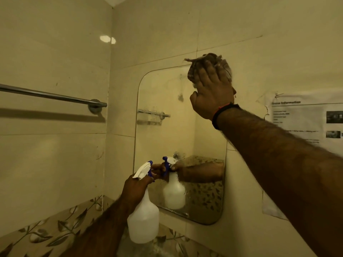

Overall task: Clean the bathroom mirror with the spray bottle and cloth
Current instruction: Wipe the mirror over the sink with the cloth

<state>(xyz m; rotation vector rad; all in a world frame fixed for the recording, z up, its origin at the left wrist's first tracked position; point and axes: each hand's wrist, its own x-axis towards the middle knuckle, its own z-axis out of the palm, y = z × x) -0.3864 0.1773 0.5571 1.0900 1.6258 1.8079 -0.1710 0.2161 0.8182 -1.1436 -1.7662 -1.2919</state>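
Observation:
A rounded-corner mirror (pixel 165 130) hangs on the tiled wall ahead, with wet streaks and smudges on its glass. My right hand (pixel 211 95) presses a crumpled brownish cloth (pixel 207 61) flat against the mirror's top right corner. My left hand (pixel 137 184) grips the neck of a white spray bottle (pixel 143 219) with a blue and white trigger head, held low in front of the mirror's lower left corner. The bottle and my left arm show as a reflection in the glass.
A chrome towel bar (pixel 52 96) runs along the left wall. A printed paper sheet (pixel 304 123) is taped to the wall right of the mirror. A band of leaf-patterned tiles (pixel 46 236) runs below.

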